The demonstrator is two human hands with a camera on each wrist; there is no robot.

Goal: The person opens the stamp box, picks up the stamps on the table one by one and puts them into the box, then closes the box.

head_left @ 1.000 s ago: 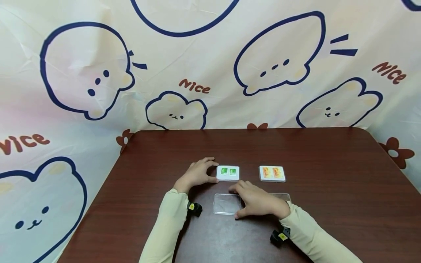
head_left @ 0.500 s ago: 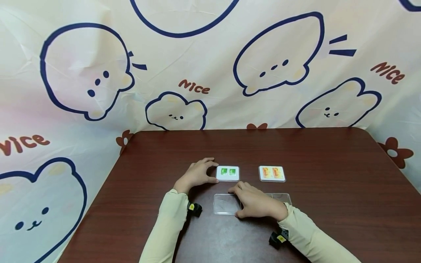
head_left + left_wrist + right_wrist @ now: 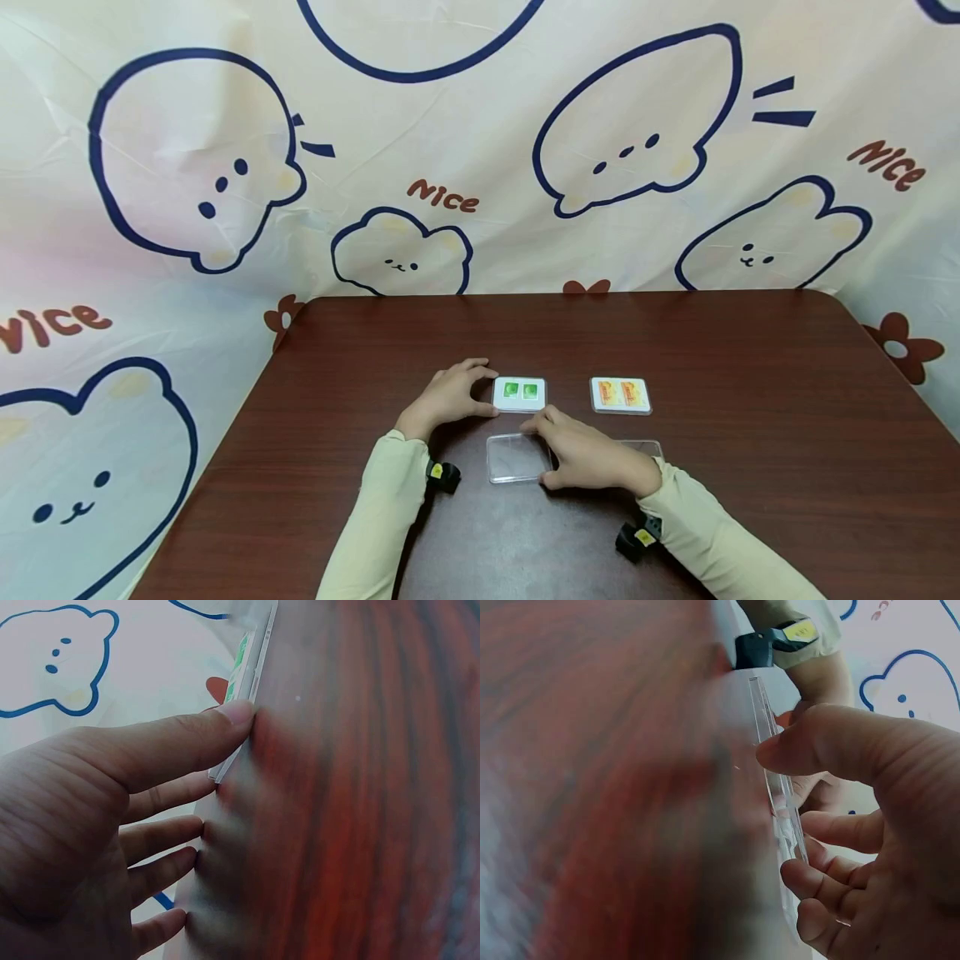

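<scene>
My left hand (image 3: 447, 397) holds the left end of a flat clear case (image 3: 519, 406) with a white face and two green pictures. In the left wrist view its thumb presses the near edge of that case (image 3: 256, 671), the forefinger lying at the far side. Nearer to me, a clear plastic lid (image 3: 516, 460) is pinched at its right end by my right hand (image 3: 592, 458). In the right wrist view the thumb is on one edge of the clear lid (image 3: 760, 705), and fingers are on the other side. Part of the lid is hidden behind the hand.
A second flat case (image 3: 621, 397) with two orange pictures lies at the back right. Another clear plastic piece (image 3: 641, 447) shows partly behind my right wrist. All lie on a dark brown table (image 3: 750, 467), with a printed cloth (image 3: 510, 167) behind it.
The clear lid has shifted slightly away from me, toward the green-pictured case, with my right hand gripping it. My left hand and both cases have stayed in place.
</scene>
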